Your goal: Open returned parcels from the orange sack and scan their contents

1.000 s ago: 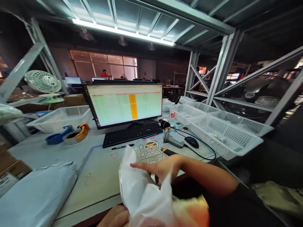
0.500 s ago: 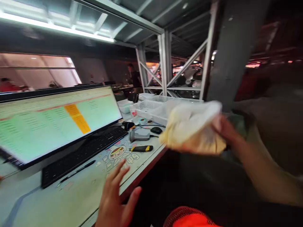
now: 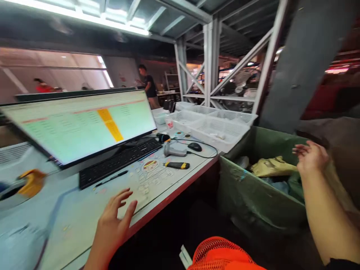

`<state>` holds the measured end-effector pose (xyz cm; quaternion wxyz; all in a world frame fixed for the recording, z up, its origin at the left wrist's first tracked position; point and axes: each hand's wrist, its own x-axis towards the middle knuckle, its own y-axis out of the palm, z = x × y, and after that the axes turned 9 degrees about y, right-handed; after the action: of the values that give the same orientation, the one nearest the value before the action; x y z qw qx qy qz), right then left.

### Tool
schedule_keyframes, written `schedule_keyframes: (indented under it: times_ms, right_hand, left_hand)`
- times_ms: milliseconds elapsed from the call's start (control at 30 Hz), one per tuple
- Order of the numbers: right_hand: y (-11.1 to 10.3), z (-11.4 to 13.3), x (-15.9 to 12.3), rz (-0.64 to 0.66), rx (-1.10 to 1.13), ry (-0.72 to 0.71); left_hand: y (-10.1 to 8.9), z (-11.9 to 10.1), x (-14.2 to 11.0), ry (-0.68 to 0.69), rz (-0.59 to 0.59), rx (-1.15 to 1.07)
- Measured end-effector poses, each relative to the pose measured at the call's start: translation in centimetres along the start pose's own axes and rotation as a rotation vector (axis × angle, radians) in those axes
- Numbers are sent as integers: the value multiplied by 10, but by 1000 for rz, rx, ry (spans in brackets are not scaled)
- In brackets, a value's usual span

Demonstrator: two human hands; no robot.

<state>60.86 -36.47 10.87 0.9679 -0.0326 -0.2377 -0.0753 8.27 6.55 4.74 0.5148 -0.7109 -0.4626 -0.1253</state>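
Observation:
My left hand [image 3: 114, 221] rests open near the front edge of the desk [image 3: 84, 210], fingers spread, holding nothing. My right hand [image 3: 311, 155] hangs open over a large green bag-lined bin [image 3: 253, 195] to the right of the desk, fingers apart and empty. A yellowish plastic-wrapped package [image 3: 271, 166] lies inside the bin just left of that hand, among other bagged items.
A monitor [image 3: 81, 123] and black keyboard [image 3: 120, 161] stand on the desk, with a pen [image 3: 111, 179], barcode scanner [image 3: 174, 150], mouse [image 3: 194, 146] and yellow-black utility knife [image 3: 177, 165]. White mesh baskets [image 3: 213, 127] sit behind. An orange mesh object [image 3: 222, 257] is below. A person [image 3: 147, 84] stands far back.
The package that my right hand held half a second ago now lies in the green bin, and that hand is open. My left hand let go of the bag and rests on the desk.

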Motion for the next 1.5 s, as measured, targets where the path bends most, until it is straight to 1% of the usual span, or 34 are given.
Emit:
schedule_keyframes:
  times_ms: [33,67,100,133,167,200,233,267,300,333,367,400,433,467,500,567,600,667,767,967,1033,1100,1133,1200,1233,1267,1333,1367,1400,1433,1500]
  right_hand:
    - [43,2,-3,61,49,10]
    - [89,7,-11,161,93,16]
    - [136,12,-22,302,105,-2]
    - [182,18,-36,469,76,-54]
    - [226,23,-51,626,15,-139]
    - [264,27,-67,753,-67,-252]
    - [298,28,-80,840,-133,-357]
    - [326,25,-91,896,-178,-444]
    - [350,18,-98,920,-205,-503]
    - [370,7,-101,931,-210,-521]
    - [387,-7,-100,931,-223,-532]
    - [401,-25,-96,891,-303,-570]
    - [414,-45,-91,889,-381,-599]
    - [425,-65,-85,920,-430,-622]
    - [433,-84,-79,945,-448,-638]
    - [444,-115,-72,953,-445,-650]
    - [446,-126,-70,958,-445,-651]
    - [448,-138,-69,974,-449,-639]
    - [447,-140,-70,1002,-466,-584]
    - [445,-128,-71,1000,-469,-473]
    - [444,-125,-73,1002,-471,-462]
    - [444,-122,-74,1000,-460,-459]
    - [443,-121,-75,1000,-457,-455]
    - [443,-119,-75,1002,-456,-448]
    - [442,-119,-75,1003,-457,-444]
    - [442,-118,-75,999,-454,-441]
    - [440,-115,-76,969,-421,-448]
    - [440,-112,-76,948,-395,-458]
    - [438,-107,-77,924,-367,-475]
    - [437,-101,-78,899,-336,-503]
    - [435,-84,-83,865,-274,-568]
  left_hand:
    - [-5,9,-2,-52,-29,10]
    - [-9,19,-5,-108,-58,21]
    - [-13,30,-9,-172,-88,36]
    - [-16,39,-14,-244,-112,53]
    - [-18,47,-20,-316,-132,63]
    - [-20,52,-26,-384,-150,59]
    - [-22,56,-30,-442,-170,43]
    - [-23,57,-34,-488,-187,14]
    - [-24,57,-37,-520,-210,-19]
    - [-25,56,-38,-542,-237,-46]
    - [-25,55,-38,-561,-265,-61]
    - [-26,54,-38,-579,-290,-70]
    - [-25,53,-38,-592,-310,-76]
    - [-24,52,-38,-601,-324,-84]
    - [-23,52,-39,-606,-332,-94]
    - [-20,53,-42,-611,-334,-110]
    - [-18,53,-43,-614,-331,-110]
    - [-17,54,-45,-622,-325,-100]
    - [-17,55,-45,-630,-321,-83]
    - [-12,53,-45,-621,-328,-63]
    - [-15,50,-44,-618,-330,-50]
    - [-30,45,-43,-586,-322,11]
    - [-43,43,-43,-564,-319,75]
    - [-79,43,-44,-539,-297,286]
    - [-100,46,-47,-556,-276,428]
    - [-119,50,-52,-601,-225,579]
    - [-152,65,-64,-803,-55,797]
    - [-163,73,-72,-902,40,852]
    - [-170,82,-78,-974,124,880]
    - [-173,89,-84,-1008,190,891]
    - [-173,97,-91,-971,260,909]
